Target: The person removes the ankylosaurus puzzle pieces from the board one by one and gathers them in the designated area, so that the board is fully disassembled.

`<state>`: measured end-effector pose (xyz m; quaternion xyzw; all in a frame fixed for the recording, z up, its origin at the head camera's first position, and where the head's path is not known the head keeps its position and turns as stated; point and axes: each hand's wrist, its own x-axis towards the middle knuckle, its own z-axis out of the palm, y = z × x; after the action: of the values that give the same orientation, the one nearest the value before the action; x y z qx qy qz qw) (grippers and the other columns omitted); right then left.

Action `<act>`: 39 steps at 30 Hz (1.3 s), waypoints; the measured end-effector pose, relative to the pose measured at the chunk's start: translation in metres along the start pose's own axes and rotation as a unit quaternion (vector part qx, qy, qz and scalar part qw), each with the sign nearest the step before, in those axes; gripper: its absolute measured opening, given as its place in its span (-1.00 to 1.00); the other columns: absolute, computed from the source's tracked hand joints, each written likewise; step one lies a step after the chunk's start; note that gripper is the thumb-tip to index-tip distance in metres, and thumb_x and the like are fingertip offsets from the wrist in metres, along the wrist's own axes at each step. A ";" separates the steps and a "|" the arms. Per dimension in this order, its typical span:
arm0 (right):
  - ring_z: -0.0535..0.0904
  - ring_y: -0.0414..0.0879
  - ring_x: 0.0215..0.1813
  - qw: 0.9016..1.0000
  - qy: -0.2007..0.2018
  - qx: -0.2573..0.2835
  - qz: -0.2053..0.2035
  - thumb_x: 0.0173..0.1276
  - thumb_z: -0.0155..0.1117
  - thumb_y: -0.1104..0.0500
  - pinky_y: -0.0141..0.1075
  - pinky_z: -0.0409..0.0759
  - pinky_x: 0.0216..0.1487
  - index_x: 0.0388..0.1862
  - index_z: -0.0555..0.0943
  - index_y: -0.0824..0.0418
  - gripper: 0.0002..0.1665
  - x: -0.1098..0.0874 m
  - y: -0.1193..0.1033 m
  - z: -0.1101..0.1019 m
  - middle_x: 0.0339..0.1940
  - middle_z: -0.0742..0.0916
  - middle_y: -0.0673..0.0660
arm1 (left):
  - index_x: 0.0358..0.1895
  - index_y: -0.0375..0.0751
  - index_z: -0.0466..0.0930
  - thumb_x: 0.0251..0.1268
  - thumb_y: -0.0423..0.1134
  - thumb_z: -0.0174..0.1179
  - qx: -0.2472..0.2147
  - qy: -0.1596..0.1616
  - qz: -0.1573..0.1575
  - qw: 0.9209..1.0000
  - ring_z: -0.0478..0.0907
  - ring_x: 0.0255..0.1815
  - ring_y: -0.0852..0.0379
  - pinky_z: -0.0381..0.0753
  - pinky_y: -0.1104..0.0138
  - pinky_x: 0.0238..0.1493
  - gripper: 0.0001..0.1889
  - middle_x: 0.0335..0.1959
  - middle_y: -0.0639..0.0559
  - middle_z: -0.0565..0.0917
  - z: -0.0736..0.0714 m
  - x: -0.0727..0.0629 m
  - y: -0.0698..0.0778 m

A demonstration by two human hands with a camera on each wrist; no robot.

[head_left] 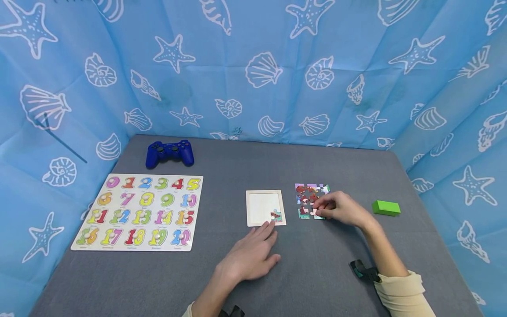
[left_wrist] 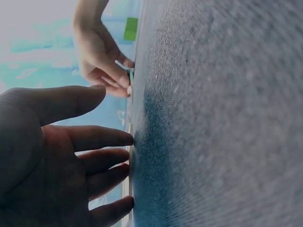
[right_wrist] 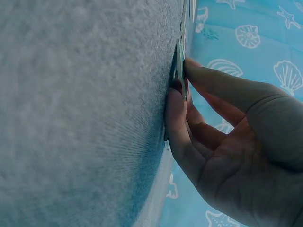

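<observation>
In the head view, a small square wooden puzzle tray [head_left: 259,204] lies mid-table with a jigsaw piece [head_left: 277,215] in its lower right corner. My left hand [head_left: 249,256] has its fingers extended, the fingertips at the tray's near edge. To the right of the tray, several colourful jigsaw pieces [head_left: 303,199] are laid out close together in a block with gaps. Over the near right part of that block, my right hand [head_left: 341,208] pinches a jigsaw piece [right_wrist: 180,64] between thumb and fingers. The right wrist view shows that piece tilted up beside the cloth.
A number puzzle board [head_left: 132,212] lies on the left, with a blue game controller [head_left: 169,153] behind it. A green block [head_left: 386,208] sits to the right of my right hand. Blue shell-patterned curtain [head_left: 237,79] encloses the grey table.
</observation>
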<state>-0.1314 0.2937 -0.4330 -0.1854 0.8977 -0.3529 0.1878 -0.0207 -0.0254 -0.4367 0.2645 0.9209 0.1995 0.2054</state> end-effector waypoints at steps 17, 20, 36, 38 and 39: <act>0.57 -0.25 -0.31 0.997 0.063 -0.026 -0.023 0.39 0.56 0.29 -0.39 0.57 -0.27 -0.16 0.79 0.22 -0.90 0.002 -0.009 0.008 -0.35 0.74 0.03 | 0.69 -0.19 0.32 0.70 0.05 0.13 -0.061 0.020 -0.011 0.998 0.07 0.85 -0.02 0.39 -0.17 0.67 -0.32 0.83 -0.04 0.13 -0.013 -0.011 -0.024; 0.60 -0.27 -0.30 0.998 0.052 0.003 -0.039 0.40 0.56 0.29 -0.39 0.60 -0.25 -0.16 0.80 0.21 -0.91 0.006 -0.013 0.014 -0.34 0.76 0.04 | 0.68 -0.20 0.32 0.69 0.03 0.14 -0.075 0.024 -0.019 0.997 0.09 0.85 -0.05 0.40 -0.26 0.63 -0.33 0.82 -0.07 0.14 -0.017 -0.015 -0.032; 0.70 -0.20 -0.22 0.991 -0.062 0.080 -0.086 0.48 0.43 0.33 -0.42 0.70 -0.15 0.09 0.76 0.38 -0.75 0.043 -0.051 0.049 -0.17 0.84 0.21 | 0.69 -0.22 0.30 0.69 0.02 0.14 -0.124 0.018 -0.051 0.991 -0.04 0.88 -0.10 0.24 -0.31 0.71 -0.32 0.85 -0.13 0.02 -0.025 -0.020 -0.053; 0.69 -0.20 -0.21 0.991 -0.076 0.070 -0.089 0.49 0.43 0.33 -0.42 0.69 -0.14 0.10 0.76 0.39 -0.74 0.048 -0.054 0.051 -0.17 0.84 0.21 | 0.70 -0.20 0.29 0.69 0.02 0.13 -0.124 0.017 -0.046 0.991 -0.05 0.88 -0.11 0.23 -0.35 0.69 -0.32 0.85 -0.12 0.02 -0.024 -0.020 -0.055; 0.68 -0.20 -0.23 0.990 -0.081 0.067 -0.089 0.49 0.44 0.32 -0.43 0.69 -0.16 0.10 0.76 0.40 -0.73 0.049 -0.056 0.052 -0.19 0.83 0.21 | 0.70 -0.19 0.28 0.70 0.03 0.13 -0.124 0.016 -0.045 0.991 -0.06 0.88 -0.10 0.22 -0.35 0.69 -0.32 0.85 -0.10 0.01 -0.023 -0.019 -0.056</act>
<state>-0.1382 0.2031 -0.4396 -0.2797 0.8339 -0.4110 0.2399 -0.0396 -0.0859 -0.4384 0.1923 0.9032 0.3070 0.2302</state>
